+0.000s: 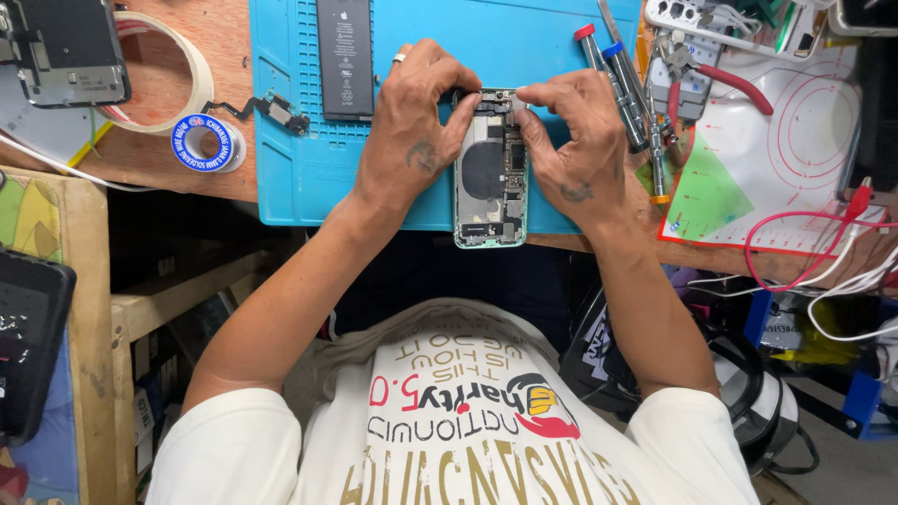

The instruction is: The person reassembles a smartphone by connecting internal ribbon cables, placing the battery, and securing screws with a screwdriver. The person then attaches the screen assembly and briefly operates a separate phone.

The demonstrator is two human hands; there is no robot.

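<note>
An opened phone body [491, 182] with a pale green frame lies face down on the blue work mat [299, 178], its circuit parts and round black coil showing. My left hand [412, 126] rests on the phone's left side, fingertips pinching at the top edge. On the right side my right hand [571, 140] presses its fingertips on the same top corner. Both hands meet over the camera end of the phone. A ring sits on a left finger.
A black phone battery [345, 58] lies on the mat at the upper left. Screwdrivers [617, 84] with red and blue caps lie right of my hands. A solder wire spool [204, 142], a tape roll [173, 70], red-handled pliers [720, 79] and cables [823, 252] surround the mat.
</note>
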